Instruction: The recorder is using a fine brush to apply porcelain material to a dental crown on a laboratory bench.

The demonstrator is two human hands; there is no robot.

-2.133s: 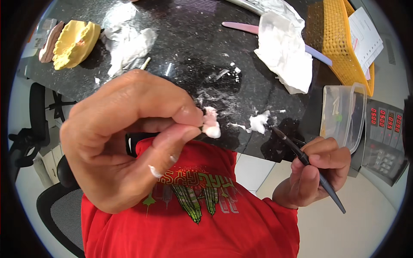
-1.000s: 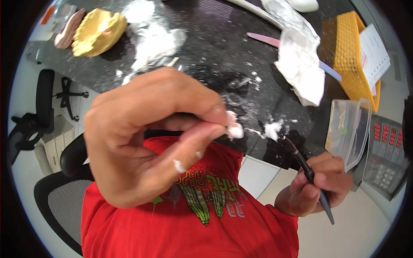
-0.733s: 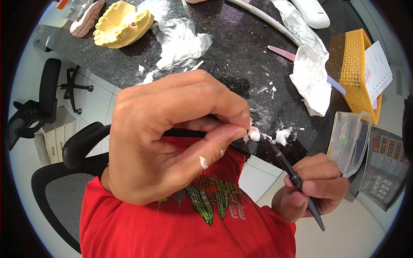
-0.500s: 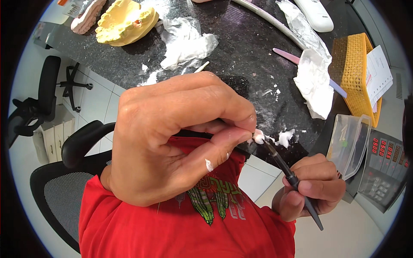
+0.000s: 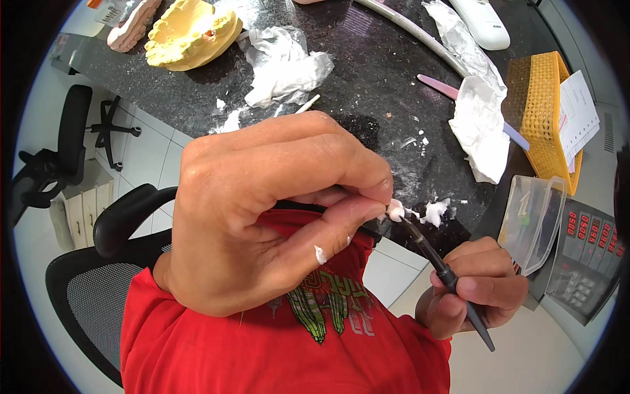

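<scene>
Between the thumb and fingertips of my left hand (image 5: pixel 275 210) is a small pinkish-white dental crown (image 5: pixel 395 211), partly hidden by the fingers. White smears mark the thumb. My right hand (image 5: pixel 482 285) grips a thin dark brush (image 5: pixel 430 253) by its handle, and the tip meets the crown or lies right against it. White powdery paste (image 5: pixel 436 212) lies on the black speckled counter (image 5: pixel 367 85) just beyond the brush tip. A yellow plaster dental model (image 5: pixel 193 39) stands at the far left, with a pinkish model (image 5: pixel 133 26) beside it.
Crumpled white tissue (image 5: pixel 289 65) lies beyond my left hand, another tissue (image 5: pixel 479 128) to the right over a pink-and-purple stick (image 5: pixel 436 85). A yellow basket (image 5: pixel 541 98), a clear plastic box (image 5: pixel 531 217) and a panel with red digits (image 5: pixel 587 262) line the right side. A grey hose (image 5: pixel 413 29) crosses the back.
Almost nothing differs. Both hands, the crown and the brush hold nearly the same place, with only a tiny shift at the brush tip.
</scene>
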